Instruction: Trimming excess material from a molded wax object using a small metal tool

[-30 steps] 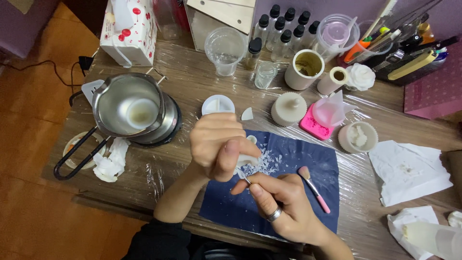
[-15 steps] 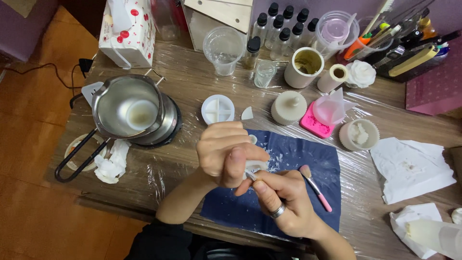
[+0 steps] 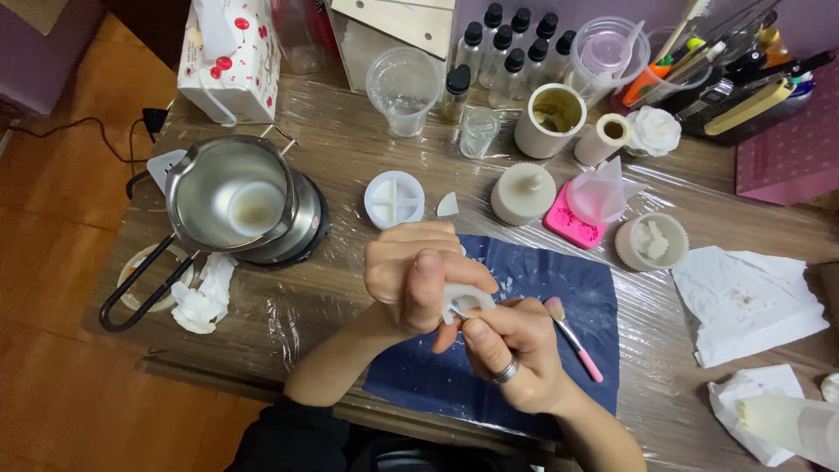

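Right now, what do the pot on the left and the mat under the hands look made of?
Pot: metal, probably stainless steel, with a shiny, reflective wall. Mat: dark blue and matte, seemingly cloth or soft sheet; which one is unclear.

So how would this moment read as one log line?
left hand: holds white piece | right hand: works on it with small tool | under: blue cloth

The hands hide most of the small white piece between them.
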